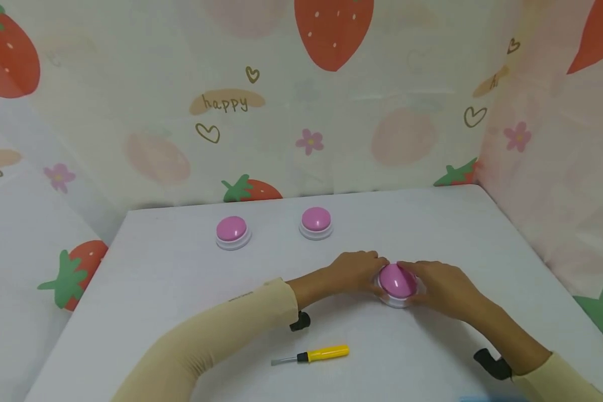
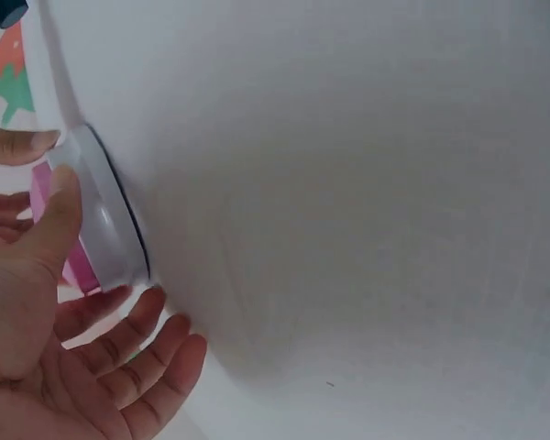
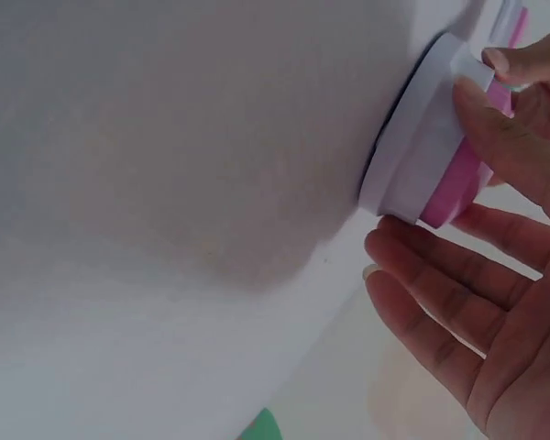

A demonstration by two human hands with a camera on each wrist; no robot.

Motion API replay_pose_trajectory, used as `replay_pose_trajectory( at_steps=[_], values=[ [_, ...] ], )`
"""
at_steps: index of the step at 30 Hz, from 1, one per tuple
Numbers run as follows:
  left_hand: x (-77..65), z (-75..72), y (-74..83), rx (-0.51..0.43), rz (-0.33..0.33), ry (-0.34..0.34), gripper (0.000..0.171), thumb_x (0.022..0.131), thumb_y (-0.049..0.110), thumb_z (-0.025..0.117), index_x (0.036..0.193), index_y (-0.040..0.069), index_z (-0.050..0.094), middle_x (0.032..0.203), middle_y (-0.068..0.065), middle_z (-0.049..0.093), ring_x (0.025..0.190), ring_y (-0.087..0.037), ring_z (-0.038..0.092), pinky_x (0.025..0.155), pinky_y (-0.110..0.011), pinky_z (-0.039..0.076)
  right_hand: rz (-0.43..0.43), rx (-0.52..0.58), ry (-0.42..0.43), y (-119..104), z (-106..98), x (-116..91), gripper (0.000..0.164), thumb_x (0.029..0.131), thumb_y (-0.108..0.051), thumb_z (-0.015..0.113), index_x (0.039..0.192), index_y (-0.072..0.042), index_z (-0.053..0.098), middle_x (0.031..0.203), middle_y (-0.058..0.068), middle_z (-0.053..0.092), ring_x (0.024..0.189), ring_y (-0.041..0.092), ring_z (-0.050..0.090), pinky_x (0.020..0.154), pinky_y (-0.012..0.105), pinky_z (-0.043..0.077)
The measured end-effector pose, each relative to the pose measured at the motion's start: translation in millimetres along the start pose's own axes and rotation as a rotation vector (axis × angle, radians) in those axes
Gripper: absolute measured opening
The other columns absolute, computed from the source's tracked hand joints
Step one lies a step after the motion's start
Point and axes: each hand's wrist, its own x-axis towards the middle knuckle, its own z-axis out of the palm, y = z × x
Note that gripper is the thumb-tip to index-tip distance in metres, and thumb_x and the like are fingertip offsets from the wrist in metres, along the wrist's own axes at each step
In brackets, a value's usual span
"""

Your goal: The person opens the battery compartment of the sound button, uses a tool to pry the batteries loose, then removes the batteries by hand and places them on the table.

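Observation:
A round push button [image 1: 398, 280] with a pink dome and white base is at the right of the table in the head view. My left hand [image 1: 358, 272] grips its left side and my right hand [image 1: 443, 287] grips its right side, thumbs at the near edge. In the left wrist view, the left thumb [image 2: 60, 211] presses the white rim while a fingertip touches the opposite side. The right wrist view shows the right thumb [image 3: 495, 128] on the base, with the other fingers [image 3: 449, 284] loosely spread. The base looks close to the tabletop; contact is hard to judge.
Two similar pink buttons, one at the back left [image 1: 232, 231] and one at the back centre [image 1: 316, 222], stand on the white table [image 1: 181, 268]. A yellow-handled screwdriver [image 1: 326, 353] lies near the front. Strawberry-patterned cloth [image 1: 281, 111] hangs behind and at both sides.

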Motion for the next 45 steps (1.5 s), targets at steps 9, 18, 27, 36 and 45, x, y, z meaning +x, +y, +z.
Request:
replay_pose_trajectory(
  at_steps=[9, 18, 27, 36, 45],
  values=[
    [-6.9, -11.8, -4.8, -0.046, 0.03, 0.041, 0.066, 0.09, 0.046, 0.075, 0.143, 0.013, 0.054, 0.125, 0.001, 0.063, 0.108, -0.008, 0.06, 0.084, -0.019, 0.054, -0.074, -0.015, 0.087, 1.1, 2.2, 6.1, 0.07, 0.077, -0.019, 0.09, 0.141, -0.01, 0.061, 0.12, 0.012, 0.071, 0.108, 0.033, 0.068, 0.085, 0.054, 0.058],
    [-51.0, -32.9, -32.3, -0.3, 0.033, 0.082, 0.071, 0.093, 0.042, 0.073, 0.153, 0.014, 0.045, 0.139, 0.003, 0.062, 0.126, -0.011, 0.057, 0.1, -0.023, 0.05, -0.135, 0.114, 0.161, -16.5, -1.9, 17.7, 0.07, 0.084, -0.027, 0.085, 0.148, -0.022, 0.055, 0.132, 0.004, 0.068, 0.122, 0.028, 0.063, 0.093, 0.055, 0.055],
    [-91.0, -38.4, -57.3, -0.574, 0.071, 0.189, 0.07, 0.09, 0.037, 0.076, 0.151, 0.018, 0.048, 0.141, 0.005, 0.06, 0.126, -0.009, 0.058, 0.101, -0.027, 0.051, -0.202, 0.154, 0.217, -47.3, -9.2, 35.9, 0.066, 0.084, -0.028, 0.084, 0.145, -0.028, 0.059, 0.132, 0.011, 0.067, 0.12, 0.033, 0.064, 0.09, 0.054, 0.057],
    [-134.8, -27.8, -76.5, -0.786, -0.004, 0.327, 0.069, 0.087, 0.025, 0.081, 0.149, 0.015, 0.052, 0.144, 0.001, 0.059, 0.129, -0.013, 0.058, 0.103, -0.031, 0.05, -0.311, 0.283, 0.208, -78.3, 3.4, 55.3, 0.071, 0.085, -0.026, 0.084, 0.149, -0.028, 0.054, 0.14, 0.011, 0.061, 0.126, 0.032, 0.061, 0.094, 0.047, 0.056],
    [-154.3, -25.5, -86.8, -0.896, -0.02, 0.37, 0.063, 0.086, 0.02, 0.082, 0.144, 0.01, 0.058, 0.138, -0.005, 0.063, 0.122, -0.019, 0.064, 0.095, -0.028, 0.054, -0.331, 0.323, 0.18, -96.2, 13.3, 65.3, 0.083, 0.08, -0.014, 0.088, 0.152, -0.027, 0.049, 0.143, 0.012, 0.057, 0.13, 0.034, 0.056, 0.096, 0.043, 0.055]
  ],
)
